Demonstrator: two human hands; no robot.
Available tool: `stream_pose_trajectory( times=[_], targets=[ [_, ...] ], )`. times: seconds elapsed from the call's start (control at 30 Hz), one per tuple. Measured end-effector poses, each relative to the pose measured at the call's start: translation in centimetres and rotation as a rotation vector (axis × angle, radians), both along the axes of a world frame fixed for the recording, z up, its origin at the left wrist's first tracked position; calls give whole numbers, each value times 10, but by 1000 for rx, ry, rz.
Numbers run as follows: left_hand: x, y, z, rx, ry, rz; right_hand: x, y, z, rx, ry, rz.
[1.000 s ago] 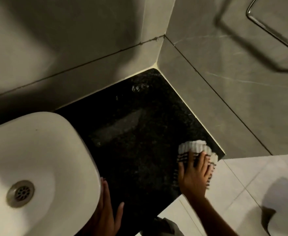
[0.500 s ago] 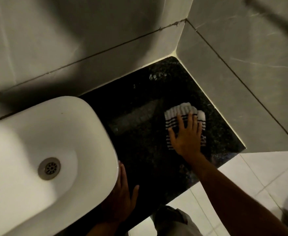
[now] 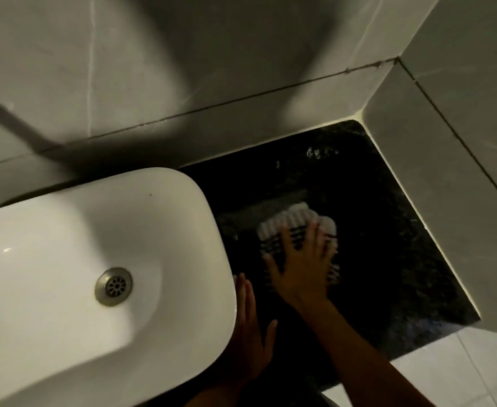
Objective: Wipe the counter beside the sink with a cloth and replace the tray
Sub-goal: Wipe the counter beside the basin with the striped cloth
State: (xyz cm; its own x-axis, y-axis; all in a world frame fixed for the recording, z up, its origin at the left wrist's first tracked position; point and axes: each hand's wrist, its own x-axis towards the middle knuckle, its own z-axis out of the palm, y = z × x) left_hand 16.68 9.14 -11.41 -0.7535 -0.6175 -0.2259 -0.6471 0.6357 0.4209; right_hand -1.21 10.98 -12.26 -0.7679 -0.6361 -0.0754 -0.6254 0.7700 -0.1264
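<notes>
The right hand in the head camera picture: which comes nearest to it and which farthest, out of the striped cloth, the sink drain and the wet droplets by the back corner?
From the right hand:
1. Striped cloth: directly under the palm and fingers, on the dark counter.
2. Wet droplets: ahead of it, toward the back corner.
3. Sink drain: far to its left, inside the white basin.

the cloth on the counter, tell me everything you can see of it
The white ribbed cloth with dark stripes lies bunched and flat on the glossy black speckled stone counter, to the right of the white ceramic sink and apart from it. It looks soft and knitted, blurred in this view. The right hand presses on it with fingers spread, covering its near half. The left hand does not touch it.
</notes>
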Motion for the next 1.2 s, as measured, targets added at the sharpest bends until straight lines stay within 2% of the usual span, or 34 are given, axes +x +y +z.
stream_pose_trajectory(
  times=[0.17, 0.27, 0.4, 0.47, 0.6, 0.7, 0.8, 0.9, 1.03, 1.1, 1.2],
  targets=[
    [0, 6, -3, -32, 135, 34, -3, -134, -3, -84, -29, 225],
    [-4, -1, -7, 20, 98, 53, -71, -149, -5, -100, -18, 167],
    [-1, 0, -12, 35, 45, 32, -180, -92, -7, -41, 26, -189],
    [0, 0, -14, 52, 25, 36, -196, -45, -6, -38, 30, -260],
    [-1, -1, -13, 39, 48, 22, -123, -6, -9, 22, 67, -174],
    [0, 1, -11, 31, 91, 25, -71, -45, -14, -14, 63, -7],
    [2, 1, -10, -10, 72, 19, -91, -104, -8, -59, 17, 97],
    [1, -2, -10, -10, 62, 12, -160, -111, -6, -61, 19, -31],
    [-1, 0, -9, -8, 48, 4, -213, -30, -10, -71, 28, -244],
    [0, 0, -7, 6, 33, 7, -188, 14, -9, -33, 57, -265],
    [-2, -3, -2, -5, -5, 6, -104, 43, -9, 20, 58, -189]
  ],
)
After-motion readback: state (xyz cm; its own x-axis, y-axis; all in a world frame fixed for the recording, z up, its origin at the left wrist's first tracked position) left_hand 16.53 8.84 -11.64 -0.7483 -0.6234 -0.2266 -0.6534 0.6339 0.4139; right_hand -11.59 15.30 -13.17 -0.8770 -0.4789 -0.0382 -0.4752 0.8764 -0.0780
